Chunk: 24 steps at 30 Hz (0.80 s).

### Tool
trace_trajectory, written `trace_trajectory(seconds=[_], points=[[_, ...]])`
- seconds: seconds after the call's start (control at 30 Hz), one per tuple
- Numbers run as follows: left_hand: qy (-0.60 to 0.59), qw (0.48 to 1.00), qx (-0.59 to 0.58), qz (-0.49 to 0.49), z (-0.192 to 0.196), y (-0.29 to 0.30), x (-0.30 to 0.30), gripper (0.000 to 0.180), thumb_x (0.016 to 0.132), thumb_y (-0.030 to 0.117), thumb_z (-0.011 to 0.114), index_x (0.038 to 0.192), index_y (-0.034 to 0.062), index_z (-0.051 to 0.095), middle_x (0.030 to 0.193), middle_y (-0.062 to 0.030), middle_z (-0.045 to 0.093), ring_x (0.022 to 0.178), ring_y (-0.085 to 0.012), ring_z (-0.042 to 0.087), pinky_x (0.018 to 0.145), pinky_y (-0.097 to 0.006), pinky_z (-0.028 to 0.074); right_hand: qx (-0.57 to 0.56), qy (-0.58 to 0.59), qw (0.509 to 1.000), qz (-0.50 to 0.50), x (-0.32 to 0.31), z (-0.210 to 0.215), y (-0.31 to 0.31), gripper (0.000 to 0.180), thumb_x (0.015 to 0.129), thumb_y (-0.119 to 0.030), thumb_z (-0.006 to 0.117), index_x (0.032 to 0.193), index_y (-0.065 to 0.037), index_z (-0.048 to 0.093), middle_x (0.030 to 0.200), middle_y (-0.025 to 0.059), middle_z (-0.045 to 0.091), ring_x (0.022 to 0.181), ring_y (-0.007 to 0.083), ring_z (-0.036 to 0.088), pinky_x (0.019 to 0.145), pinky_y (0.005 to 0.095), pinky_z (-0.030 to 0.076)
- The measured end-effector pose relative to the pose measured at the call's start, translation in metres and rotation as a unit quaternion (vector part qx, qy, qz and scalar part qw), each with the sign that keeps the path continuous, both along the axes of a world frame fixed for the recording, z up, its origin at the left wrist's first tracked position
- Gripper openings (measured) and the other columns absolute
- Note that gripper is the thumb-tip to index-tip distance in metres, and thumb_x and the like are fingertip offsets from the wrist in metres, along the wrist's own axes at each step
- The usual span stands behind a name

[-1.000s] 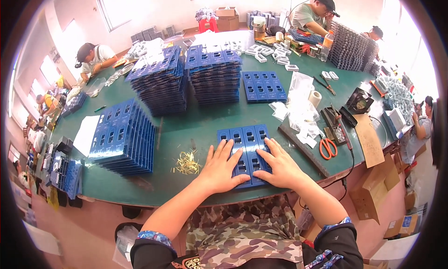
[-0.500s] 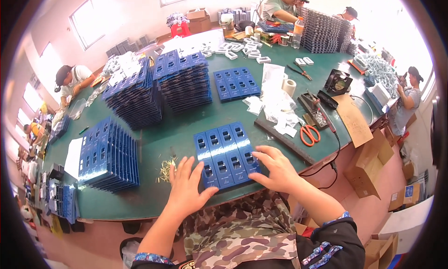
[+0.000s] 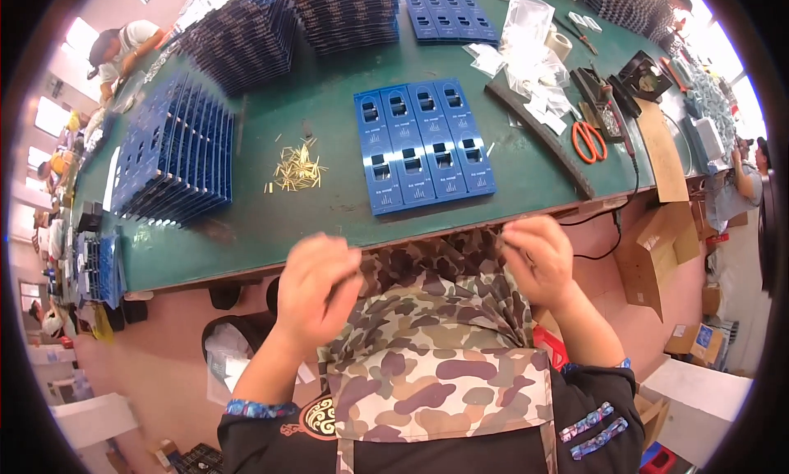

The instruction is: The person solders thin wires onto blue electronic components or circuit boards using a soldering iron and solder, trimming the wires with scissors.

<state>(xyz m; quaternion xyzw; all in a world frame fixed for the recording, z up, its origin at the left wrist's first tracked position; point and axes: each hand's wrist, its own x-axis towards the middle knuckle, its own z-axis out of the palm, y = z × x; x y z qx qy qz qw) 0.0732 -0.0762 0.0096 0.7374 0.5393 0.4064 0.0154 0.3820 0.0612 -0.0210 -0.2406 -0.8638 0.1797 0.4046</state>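
Observation:
A blue panel of joined rectangular plates [image 3: 424, 147], with dark square cut-outs in two rows, lies flat on the green table near its front edge. My left hand [image 3: 316, 289] hovers off the table edge, over the camouflage apron [image 3: 444, 383]; it is slightly blurred, its thumb apart from its bent fingers, and nothing shows in it. Across from it, my right hand [image 3: 538, 260] is raised at the apron's other side, fingers loosely curled and no object visible in them. Neither hand touches the panel.
Left of the panel lies a pile of small yellowish pins [image 3: 297, 168]. Stacked blue panels [image 3: 177, 153] stand farther left, with taller stacks [image 3: 238, 38] behind. At right are a dark bar [image 3: 538, 137], orange-handled scissors [image 3: 589, 142], plastic bags [image 3: 526, 42] and a soldering iron [image 3: 622, 120].
Both hands have let go of the panel's sides and drawn back toward my body, past the table edge. The view has tipped downward, so the table sits higher in it.

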Motion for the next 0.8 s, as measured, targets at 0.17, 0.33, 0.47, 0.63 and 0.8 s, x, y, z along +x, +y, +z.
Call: trace_trajectory(seconds=[0.17,0.33,0.47,0.63,0.8], points=[[-0.062,0.959,-0.273,-0.050,-0.072,-0.055,-0.003,0.022,0.085,0.016,0.070,0.101,0.0018,0.065,0.107,-0.0139,0.066,0.102,-0.0337,0.061,0.089,-0.041,0.049,-0.152,-0.238,0.955,0.094,0.009,-0.073,-0.035,0.025,0.082,-0.023,0.071,0.102,-0.007,0.070,0.098,0.0099,0.065,0.093,0.0302,0.062,0.078,0.0410,0.052],[-0.098,0.943,-0.317,-0.020,-0.138,-0.101,-0.010,0.016,0.091,0.015,0.063,0.100,0.0029,0.066,0.099,-0.0139,0.066,0.096,-0.0346,0.062,0.083,-0.041,0.050,-0.156,-0.327,0.928,0.082,0.004,-0.089,-0.043,0.017,0.081,-0.016,0.065,0.095,-0.010,0.073,0.093,0.0081,0.062,0.093,0.0298,0.061,0.078,0.0409,0.051],[-0.174,0.934,-0.307,0.056,-0.152,-0.160,-0.018,0.015,0.091,0.017,0.062,0.094,0.0032,0.067,0.092,-0.0133,0.065,0.089,-0.0340,0.062,0.077,-0.042,0.050,-0.164,-0.337,0.919,0.124,0.006,-0.085,-0.041,0.012,0.080,-0.011,0.065,0.091,-0.009,0.071,0.094,0.0098,0.060,0.091,0.0318,0.060,0.076,0.0418,0.051],[-0.273,0.886,-0.256,0.274,-0.200,-0.199,-0.038,0.016,0.091,0.015,0.060,0.089,0.0008,0.066,0.083,-0.0142,0.065,0.078,-0.0291,0.064,0.070,-0.036,0.051,-0.219,-0.325,0.915,0.095,0.009,-0.081,-0.045,0.012,0.079,-0.005,0.069,0.091,-0.004,0.069,0.095,0.0128,0.058,0.089,0.0346,0.060,0.073,0.0412,0.049],[-0.334,0.750,-0.316,0.475,-0.305,-0.226,-0.095,0.020,0.089,0.019,0.063,0.095,0.0010,0.068,0.089,-0.0177,0.069,0.085,-0.0323,0.068,0.076,-0.037,0.052,-0.210,-0.364,0.901,0.105,0.011,-0.066,-0.040,0.014,0.079,-0.001,0.069,0.093,-0.001,0.066,0.084,0.0161,0.059,0.080,0.0378,0.061,0.069,0.0417,0.049]])
